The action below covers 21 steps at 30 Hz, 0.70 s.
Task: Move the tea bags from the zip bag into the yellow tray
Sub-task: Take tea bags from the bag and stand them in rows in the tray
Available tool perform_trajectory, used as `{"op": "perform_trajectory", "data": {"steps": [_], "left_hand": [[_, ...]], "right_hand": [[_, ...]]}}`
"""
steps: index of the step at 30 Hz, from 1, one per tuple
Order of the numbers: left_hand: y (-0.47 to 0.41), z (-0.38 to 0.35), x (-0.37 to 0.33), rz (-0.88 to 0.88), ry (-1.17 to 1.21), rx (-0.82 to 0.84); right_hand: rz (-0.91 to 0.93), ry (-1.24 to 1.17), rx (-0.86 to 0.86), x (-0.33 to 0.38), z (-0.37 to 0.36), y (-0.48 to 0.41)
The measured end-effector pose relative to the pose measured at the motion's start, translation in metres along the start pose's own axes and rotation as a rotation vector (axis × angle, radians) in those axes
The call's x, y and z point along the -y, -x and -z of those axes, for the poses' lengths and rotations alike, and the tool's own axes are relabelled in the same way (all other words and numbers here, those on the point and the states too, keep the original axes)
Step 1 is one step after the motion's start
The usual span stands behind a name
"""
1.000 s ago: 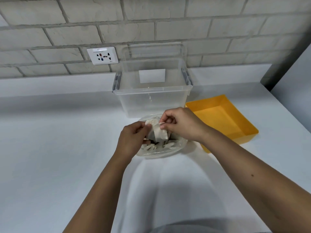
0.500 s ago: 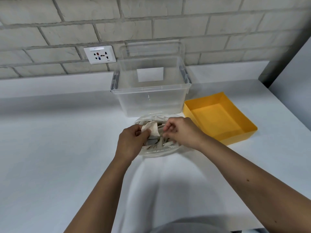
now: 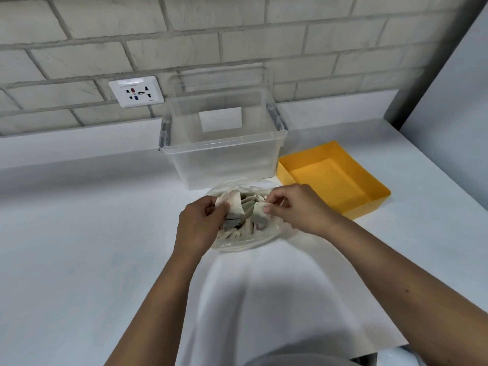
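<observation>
Zip bag [image 3: 244,243]: open, near yellow tray [image 3: 369,207]; tea bags [image 3: 247,227] heaped inside.
Left hand [image 3: 198,225]: fingers pinch 1 tea bag over the heap.
Right hand [image 3: 298,207]: fingers pinch 1 more.
Tray: 0 tea bags visible.
Progress, as judged: barely begun; whole heap left.

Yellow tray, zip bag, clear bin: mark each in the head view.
yellow tray [image 3: 330,178]: head view, bare floor inside.
zip bag [image 3: 243,244]: head view, near plastic edge.
clear bin [image 3: 221,165]: head view, front wall.
</observation>
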<state>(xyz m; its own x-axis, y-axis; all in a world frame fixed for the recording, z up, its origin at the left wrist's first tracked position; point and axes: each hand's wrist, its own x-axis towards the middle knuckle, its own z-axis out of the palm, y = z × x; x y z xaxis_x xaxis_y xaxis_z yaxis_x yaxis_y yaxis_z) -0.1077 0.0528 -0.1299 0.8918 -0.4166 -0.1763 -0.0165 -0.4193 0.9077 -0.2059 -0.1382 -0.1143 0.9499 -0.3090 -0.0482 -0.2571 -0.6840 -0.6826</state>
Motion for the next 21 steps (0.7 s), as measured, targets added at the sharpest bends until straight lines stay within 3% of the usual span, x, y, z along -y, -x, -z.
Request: {"op": "perform_trajectory", "data": {"steps": [5, 9, 12, 16, 21], "left_hand": [[-0.005, -0.004, -0.005, -0.001, 0.024, 0.077], [-0.007, -0.010, -0.010, 0.109, 0.175, 0.205], [-0.008, -0.009, -0.014, 0.214, 0.318, 0.275], [-0.008, -0.010, -0.014, 0.273, 0.471, 0.333], [-0.006, -0.011, -0.011, 0.275, 0.507, 0.331]], "right_hand": [[-0.122, -0.457, -0.015, 0.008, 0.020, 0.016], [0.037, -0.576, -0.294, 0.020, 0.025, 0.015], [0.192, -0.402, -0.438, 0.024, 0.018, 0.009], [0.286, -0.090, -0.339, 0.012, -0.003, 0.013], [0.285, -0.051, -0.275, 0.003, -0.013, 0.018]]}}
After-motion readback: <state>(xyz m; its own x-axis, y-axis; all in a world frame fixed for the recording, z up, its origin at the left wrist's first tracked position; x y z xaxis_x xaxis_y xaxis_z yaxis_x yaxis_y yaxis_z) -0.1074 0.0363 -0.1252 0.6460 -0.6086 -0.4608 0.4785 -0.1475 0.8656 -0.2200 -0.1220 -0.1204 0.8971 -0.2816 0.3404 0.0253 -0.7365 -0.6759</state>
